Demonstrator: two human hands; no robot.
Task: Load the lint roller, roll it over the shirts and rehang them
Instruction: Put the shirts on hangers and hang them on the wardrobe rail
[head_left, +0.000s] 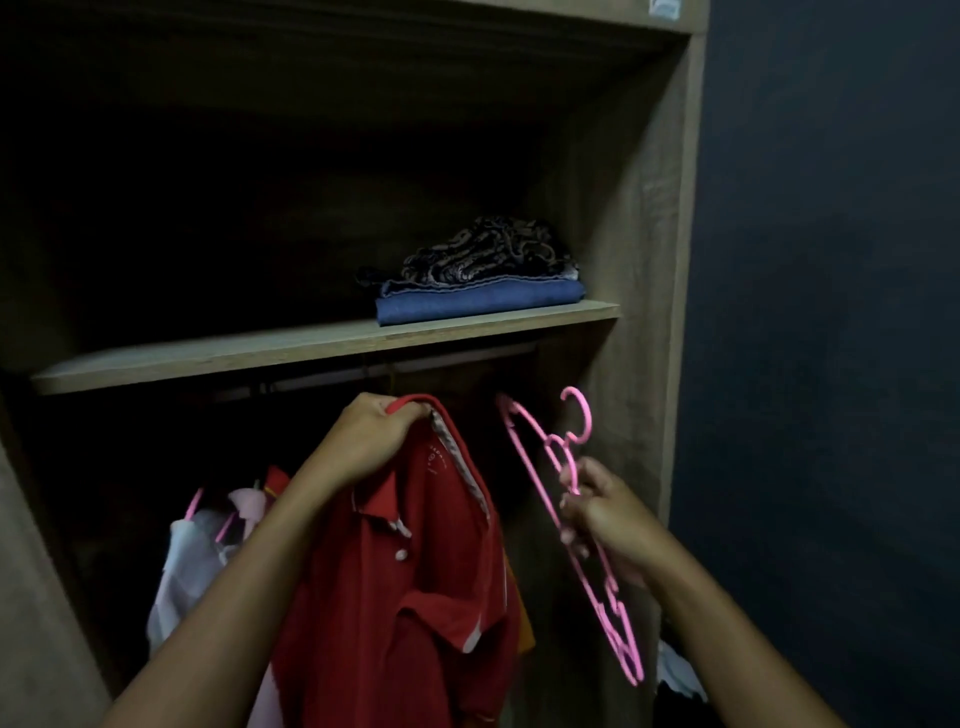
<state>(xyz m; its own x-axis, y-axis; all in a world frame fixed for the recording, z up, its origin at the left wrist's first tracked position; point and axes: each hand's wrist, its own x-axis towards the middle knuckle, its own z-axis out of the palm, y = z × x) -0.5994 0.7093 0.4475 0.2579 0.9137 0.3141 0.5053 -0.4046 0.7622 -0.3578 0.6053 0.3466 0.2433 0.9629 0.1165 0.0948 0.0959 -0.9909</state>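
Observation:
A red polo shirt (415, 571) hangs down in front of the open wardrobe, gripped at its collar by my left hand (371, 441). It is off any hanger. My right hand (605, 519) holds a pink plastic hanger (558, 483) by its neck, tilted, with the hook up near the wardrobe's right wall. Shirt and hanger are apart. The hanging rail (363, 371) runs under the shelf, just above my left hand. No lint roller is in view.
A wooden shelf (260, 353) carries folded clothes (483, 280) at its right end. Pale shirts on pink hangers (208, 540) hang low at the left. The wardrobe's side wall (649, 260) and a dark blue room wall (831, 364) stand to the right.

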